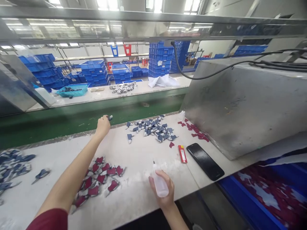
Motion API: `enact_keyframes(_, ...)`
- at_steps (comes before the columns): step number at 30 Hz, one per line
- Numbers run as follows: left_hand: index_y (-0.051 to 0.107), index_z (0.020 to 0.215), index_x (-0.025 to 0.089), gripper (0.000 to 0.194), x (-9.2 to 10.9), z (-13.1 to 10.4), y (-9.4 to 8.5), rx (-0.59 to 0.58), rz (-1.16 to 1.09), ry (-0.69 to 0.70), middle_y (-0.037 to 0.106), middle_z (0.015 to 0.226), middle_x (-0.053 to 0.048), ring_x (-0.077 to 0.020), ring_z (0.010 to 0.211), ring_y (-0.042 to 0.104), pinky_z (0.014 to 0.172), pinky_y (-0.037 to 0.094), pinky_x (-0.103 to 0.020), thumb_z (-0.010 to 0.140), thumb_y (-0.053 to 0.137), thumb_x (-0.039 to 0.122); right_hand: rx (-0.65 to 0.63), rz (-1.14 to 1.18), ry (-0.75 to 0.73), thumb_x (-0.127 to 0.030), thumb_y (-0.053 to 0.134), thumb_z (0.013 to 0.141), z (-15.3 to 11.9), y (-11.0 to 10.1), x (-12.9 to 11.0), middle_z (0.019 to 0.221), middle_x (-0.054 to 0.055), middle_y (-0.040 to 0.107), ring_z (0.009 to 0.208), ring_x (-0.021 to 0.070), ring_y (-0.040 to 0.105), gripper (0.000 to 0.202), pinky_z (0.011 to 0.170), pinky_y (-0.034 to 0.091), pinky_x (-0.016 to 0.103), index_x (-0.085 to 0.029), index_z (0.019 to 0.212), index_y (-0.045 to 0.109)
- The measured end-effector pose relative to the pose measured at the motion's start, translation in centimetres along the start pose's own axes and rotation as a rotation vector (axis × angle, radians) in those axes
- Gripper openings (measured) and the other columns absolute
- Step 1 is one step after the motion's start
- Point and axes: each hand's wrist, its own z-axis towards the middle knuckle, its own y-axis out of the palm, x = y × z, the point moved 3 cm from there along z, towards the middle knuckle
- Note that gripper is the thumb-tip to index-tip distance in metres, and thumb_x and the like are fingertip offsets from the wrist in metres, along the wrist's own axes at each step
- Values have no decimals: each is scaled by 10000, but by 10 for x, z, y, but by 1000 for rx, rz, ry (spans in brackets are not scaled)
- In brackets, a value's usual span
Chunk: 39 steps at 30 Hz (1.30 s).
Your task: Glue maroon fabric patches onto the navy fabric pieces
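My left hand (103,125) is stretched out over the far edge of the white table, its fingers closed on a small blue-grey piece (110,118). Nearer the front edge, my right hand (165,188) is wrapped round a translucent bottle (161,184) whose thin tip points away from me. Between and beyond my hands lies a pile of blue-and-grey pieces (153,127). Red-and-grey pieces (101,179) lie below my left forearm and to its right. More blue-grey pieces (14,166) are heaped at the far left.
A black phone (205,161) and a red lighter (182,154) lie right of my right hand. Small red pieces (195,130) are scattered beside a large metal box (244,102). A green conveyor belt (134,108) runs behind the table. A blue bin (254,198) stands at lower right.
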Motion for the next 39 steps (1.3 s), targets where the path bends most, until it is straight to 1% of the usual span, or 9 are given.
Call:
enact_keyframes(3,555,1231,113,384,27,-49,-7,-80,-106,60,704,1018,-149,-266,921,673,830,512,-374,1037,244,229,109,7,119,-304,680,892,-7,-7,9,824,25,706,645,169,683,232,569,578,283,-217,1103,644)
enact_keyframes(6,638,997,190,416,51,-122,-9,-238,-226,140,671,766,-38,-202,701,656,675,501,-283,1039,256,350,173,80,300,-425,675,876,-13,-11,18,815,39,698,637,174,672,318,549,566,287,-185,1085,674)
enact_keyframes(8,641,937,197,455,66,-173,-6,-389,-435,173,636,706,-25,-201,656,637,624,480,-282,1032,246,403,196,115,418,-456,695,847,-16,-12,20,809,52,697,652,183,674,342,564,566,298,-165,1024,698)
enact_keyframes(11,631,896,204,419,82,-233,5,-475,-603,87,648,702,-26,-210,673,646,641,477,-298,1017,301,432,210,152,544,-433,743,801,-17,-12,19,808,73,710,659,192,680,334,580,563,306,-141,962,710)
enact_keyframes(14,631,997,204,278,90,-267,21,-469,-717,-32,725,860,-57,-230,824,693,759,506,-328,996,401,360,211,168,584,-411,757,795,-17,-14,17,792,81,722,636,193,679,310,566,553,309,-136,931,711)
enact_keyframes(17,639,1026,204,146,92,-280,34,-429,-788,-50,739,996,-76,-243,938,692,839,512,-346,942,541,272,163,135,589,-421,765,788,-18,-19,16,774,101,737,630,212,691,309,559,557,322,-130,876,716)
enact_keyframes(21,667,987,201,84,86,-284,37,-329,-759,45,729,958,-68,-240,905,667,832,521,-357,922,617,220,47,87,618,-421,778,777,-25,-24,17,778,122,758,671,242,726,310,587,590,329,-122,848,731)
enact_keyframes(27,698,1005,202,100,75,-288,34,-168,-674,196,726,942,-67,-251,931,611,852,525,-395,907,676,211,-56,82,592,-393,779,783,-26,-25,16,764,119,761,644,235,730,296,568,606,321,-107,852,748)
enact_keyframes(39,763,1078,221,186,73,-290,39,-70,-676,245,721,879,-61,-226,851,600,782,543,-370,900,708,209,-184,46,499,-371,769,815,-19,-23,12,765,107,770,609,214,720,251,531,594,294,-124,865,769)
